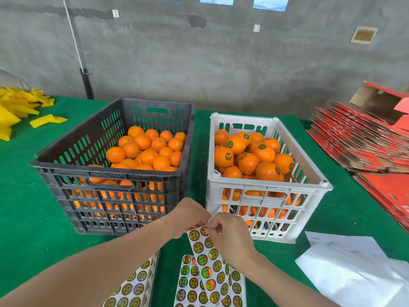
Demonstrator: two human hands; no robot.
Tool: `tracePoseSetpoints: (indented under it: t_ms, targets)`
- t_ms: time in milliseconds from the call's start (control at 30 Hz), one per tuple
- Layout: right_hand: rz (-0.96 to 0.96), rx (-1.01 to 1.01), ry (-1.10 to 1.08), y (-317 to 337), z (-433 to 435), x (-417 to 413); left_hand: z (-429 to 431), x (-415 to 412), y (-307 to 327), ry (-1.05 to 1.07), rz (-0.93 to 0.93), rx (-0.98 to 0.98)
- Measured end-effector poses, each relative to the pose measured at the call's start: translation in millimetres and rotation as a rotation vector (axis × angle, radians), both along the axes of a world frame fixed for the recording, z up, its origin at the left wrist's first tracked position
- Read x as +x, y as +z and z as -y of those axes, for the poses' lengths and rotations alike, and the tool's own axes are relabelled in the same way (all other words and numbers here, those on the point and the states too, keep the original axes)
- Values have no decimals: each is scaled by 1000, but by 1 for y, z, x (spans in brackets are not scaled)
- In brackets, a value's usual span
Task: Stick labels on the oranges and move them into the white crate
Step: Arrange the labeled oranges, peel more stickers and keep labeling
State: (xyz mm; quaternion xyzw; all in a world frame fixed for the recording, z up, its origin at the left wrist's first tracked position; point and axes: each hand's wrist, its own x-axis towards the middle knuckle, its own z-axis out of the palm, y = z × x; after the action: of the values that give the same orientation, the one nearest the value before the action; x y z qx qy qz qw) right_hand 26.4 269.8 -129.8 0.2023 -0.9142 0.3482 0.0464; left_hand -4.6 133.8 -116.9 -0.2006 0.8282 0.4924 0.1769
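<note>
A black crate (66, 173) on the left holds several unlabelled oranges (148, 149). To its right a white crate (318, 173) holds several oranges (264, 152) with round gold labels. In front of the crates my left hand (188, 214) holds the top edge of a lifted strip of labels (207, 260). My right hand (230, 235) pinches a label at the strip's upper end. More label sheets (192, 284) lie flat below the strip, and another sheet (135, 284) lies under my left forearm.
Green cloth (28, 207) covers the table. Yellow foam nets (20, 109) are piled at the far left. Flattened red cartons (363, 142) are stacked at the right. White backing paper (352, 271) lies at the near right. A grey wall stands behind.
</note>
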Motion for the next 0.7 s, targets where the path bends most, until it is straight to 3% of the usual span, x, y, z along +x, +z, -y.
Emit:
tracePoseSetpoints:
  t_ms: [200, 400, 500, 567, 700]
  targets:
    - [191, -200, 11, 18, -6, -5, 16, 4, 0, -345, -257, -76]
    - [312, -363, -1, 42, -6, -19, 15, 11, -11, -624, -271, -31]
    - [307, -360, 26, 48, 1, -19, 10, 11, -15, -738, -227, -136]
    - [270, -361, 42, 52, 7, -21, 10, 12, -17, -744, -271, -260]
    - [178, -531, 110, 68, 22, -28, 26, 21, 8, -630, -627, -403]
